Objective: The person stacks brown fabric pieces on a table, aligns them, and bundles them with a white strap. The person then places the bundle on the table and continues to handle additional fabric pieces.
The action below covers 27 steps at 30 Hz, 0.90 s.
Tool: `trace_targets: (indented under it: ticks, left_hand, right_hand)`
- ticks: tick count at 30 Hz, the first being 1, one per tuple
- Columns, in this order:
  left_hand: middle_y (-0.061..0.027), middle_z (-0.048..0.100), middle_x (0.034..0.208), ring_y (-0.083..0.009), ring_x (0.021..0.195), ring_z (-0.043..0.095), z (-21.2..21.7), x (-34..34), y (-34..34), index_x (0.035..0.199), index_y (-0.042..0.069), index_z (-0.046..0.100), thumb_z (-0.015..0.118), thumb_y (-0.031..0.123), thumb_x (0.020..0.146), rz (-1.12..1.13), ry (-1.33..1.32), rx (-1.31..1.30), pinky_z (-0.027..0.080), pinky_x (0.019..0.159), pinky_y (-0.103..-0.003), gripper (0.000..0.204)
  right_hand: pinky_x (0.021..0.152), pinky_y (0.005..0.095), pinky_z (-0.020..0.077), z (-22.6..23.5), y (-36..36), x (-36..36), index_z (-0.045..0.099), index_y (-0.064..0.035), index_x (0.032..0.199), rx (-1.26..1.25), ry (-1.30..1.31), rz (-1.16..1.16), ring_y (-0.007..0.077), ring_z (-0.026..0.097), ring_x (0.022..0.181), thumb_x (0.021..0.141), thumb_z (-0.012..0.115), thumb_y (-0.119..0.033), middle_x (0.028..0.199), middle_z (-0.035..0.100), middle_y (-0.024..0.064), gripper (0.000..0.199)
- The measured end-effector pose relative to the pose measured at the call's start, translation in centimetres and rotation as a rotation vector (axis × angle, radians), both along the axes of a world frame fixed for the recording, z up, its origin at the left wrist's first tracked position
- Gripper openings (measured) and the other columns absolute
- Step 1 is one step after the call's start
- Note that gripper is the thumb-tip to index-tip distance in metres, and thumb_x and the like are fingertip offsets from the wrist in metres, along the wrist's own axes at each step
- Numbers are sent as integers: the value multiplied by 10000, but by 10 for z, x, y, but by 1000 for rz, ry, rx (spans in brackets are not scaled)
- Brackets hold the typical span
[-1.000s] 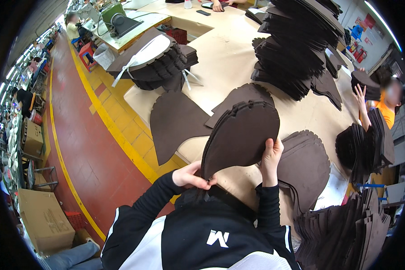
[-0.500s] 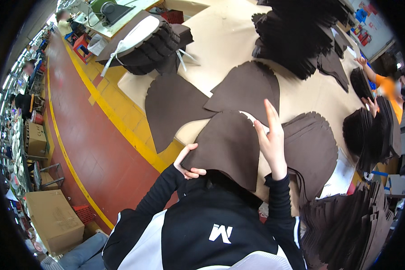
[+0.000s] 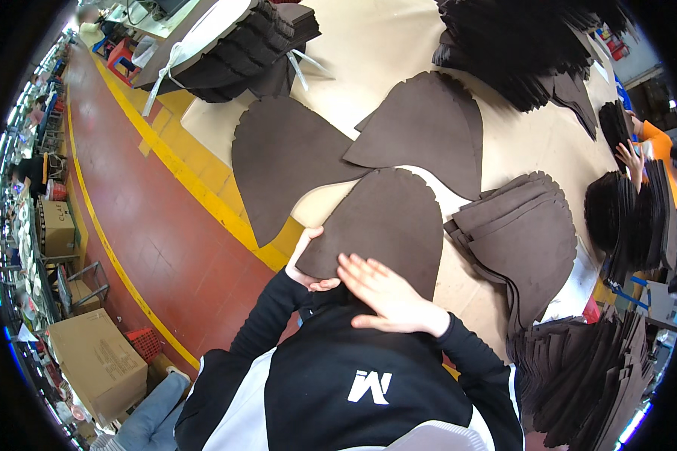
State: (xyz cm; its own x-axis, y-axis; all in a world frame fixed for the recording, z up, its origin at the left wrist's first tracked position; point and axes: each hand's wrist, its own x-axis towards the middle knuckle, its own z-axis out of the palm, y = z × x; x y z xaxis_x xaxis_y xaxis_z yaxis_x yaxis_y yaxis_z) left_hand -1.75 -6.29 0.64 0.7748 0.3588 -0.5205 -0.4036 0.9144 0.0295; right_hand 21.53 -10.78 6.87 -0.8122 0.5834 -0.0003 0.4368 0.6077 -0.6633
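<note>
A dark brown cut panel (image 3: 387, 225), curved and notched along its far edge, lies before me at the near side of the table. My left hand (image 3: 305, 259) grips its near left corner, thumb on top and fingers curled underneath. Laid across the near part of the panel is my right hand (image 3: 387, 297), its fingers stretched out and holding nothing. Beyond lie two more brown shapes, a left panel (image 3: 286, 161) and a right panel (image 3: 425, 131). A fanned pile of similar panels (image 3: 523, 233) sits to the right of my right hand.
A tied bundle of brown pieces (image 3: 237, 56) lies at the far left of the beige table (image 3: 368, 37). Tall dark stacks (image 3: 496, 52) stand far right, with another stack (image 3: 579, 376) near right. A person in orange (image 3: 658, 154) works at the right. Left is a red aisle (image 3: 143, 210) with a cardboard box (image 3: 98, 364).
My right hand has come down and left from above the panel's right edge onto its near part. My left hand keeps its hold on the corner.
</note>
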Motion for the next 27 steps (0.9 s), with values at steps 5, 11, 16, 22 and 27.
trace_targets:
  ticks: [5,11,16,22,27]
  left_hand:
    - [-169,459,522,-248,345,405,-3,-3,4,1144,30,547,339,713,869,-21,-77,10,302,256,-281,765]
    - [-223,598,773,-250,336,394,4,3,7,1257,54,493,396,650,881,73,-144,-72,289,247,-278,711]
    - [-213,614,842,-243,337,396,-5,0,4,1271,59,486,413,651,877,46,-216,9,280,244,-272,715]
    - [-189,519,603,-222,334,390,0,-2,5,1234,35,511,374,693,873,22,-104,-69,282,240,-267,763]
    - [-175,492,559,-213,325,379,0,0,6,1225,28,514,366,695,877,19,-106,-39,286,240,-268,767]
  right_hand:
    - [1171,420,269,14,16,33,456,-33,1438,-664,624,-143,303,379,1409,939,572,-177,1494,447,140,532]
    - [1188,485,184,-20,51,33,324,-4,1489,317,-304,-640,315,286,1453,799,684,-511,1572,293,169,929]
    - [1179,441,247,-6,14,18,302,19,1489,85,-215,-330,324,282,1456,781,651,-602,1569,276,205,1004]
    - [1190,471,206,16,2,25,223,-26,1535,-773,423,136,353,229,1470,941,511,-535,1594,232,168,834]
    - [1196,487,182,12,63,34,303,5,1499,179,-19,-552,336,252,1465,906,602,-463,1568,292,181,812]
